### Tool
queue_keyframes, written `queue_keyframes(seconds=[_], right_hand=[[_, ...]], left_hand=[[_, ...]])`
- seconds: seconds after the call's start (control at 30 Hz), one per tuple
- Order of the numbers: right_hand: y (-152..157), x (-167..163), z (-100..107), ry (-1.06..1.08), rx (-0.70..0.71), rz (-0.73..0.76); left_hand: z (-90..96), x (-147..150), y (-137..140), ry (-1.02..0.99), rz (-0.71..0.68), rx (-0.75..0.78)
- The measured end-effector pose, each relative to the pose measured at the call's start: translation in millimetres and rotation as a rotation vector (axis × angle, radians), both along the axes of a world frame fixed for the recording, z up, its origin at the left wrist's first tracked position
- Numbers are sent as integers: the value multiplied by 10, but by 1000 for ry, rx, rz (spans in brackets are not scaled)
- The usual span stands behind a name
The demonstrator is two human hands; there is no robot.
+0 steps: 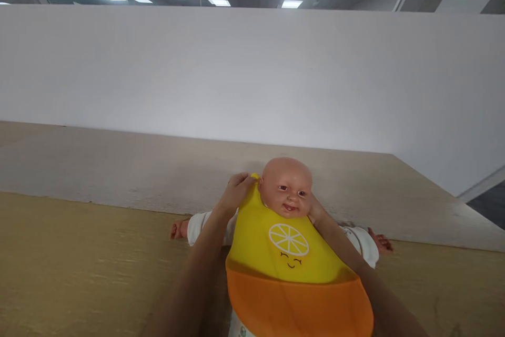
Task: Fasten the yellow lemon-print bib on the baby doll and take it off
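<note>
A baby doll (pixel 287 182) in white clothes lies on its back, its arms stretched out to both sides. Over its chest is a yellow bib (pixel 252 245) with a lemon-slice print and an orange catch pocket (pixel 300 305). My left hand (pixel 238 190) pinches the bib's neck strap beside the doll's head. On the other side, my right hand (pixel 315 208) is at the doll's neck, partly behind the head. Its fingers are hidden, so what they hold does not show.
The doll rests on a yellowish-tan surface (pixel 79 258). Behind its head runs a paler, beige strip (pixel 138 163), bounded by a white wall (pixel 236 79). Glass panels and ceiling lights show above the wall.
</note>
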State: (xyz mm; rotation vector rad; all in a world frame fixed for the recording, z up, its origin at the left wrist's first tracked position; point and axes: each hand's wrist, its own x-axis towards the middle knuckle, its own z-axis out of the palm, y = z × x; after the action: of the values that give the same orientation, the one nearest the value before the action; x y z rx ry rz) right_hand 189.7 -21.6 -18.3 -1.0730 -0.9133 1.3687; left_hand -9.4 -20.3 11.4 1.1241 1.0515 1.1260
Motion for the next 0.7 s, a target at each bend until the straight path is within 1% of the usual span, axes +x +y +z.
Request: queue_keyframes(seconds=[0.1,0.17,0.23,0.33,0.47,0.6,0.7], right_hand=[[22,0,15,52,-35,41],[59,25,14,21,-2,55],[102,61,8,-37,47,65],[147,100,24,-138,118,21],[145,98,117,-227,129,-35],[128,106,215,-209,102,-58],[99,128,277,-151,62,-22]], left_hand=[[-60,-4,49,158,69,22],[-99,-2,70,222,72,51],[-122,7,80,244,49,92],[-115,28,70,155,55,105],[-69,39,43,-34,40,21],[-49,39,38,-117,35,-30],[-45,43,36,-126,61,-47]])
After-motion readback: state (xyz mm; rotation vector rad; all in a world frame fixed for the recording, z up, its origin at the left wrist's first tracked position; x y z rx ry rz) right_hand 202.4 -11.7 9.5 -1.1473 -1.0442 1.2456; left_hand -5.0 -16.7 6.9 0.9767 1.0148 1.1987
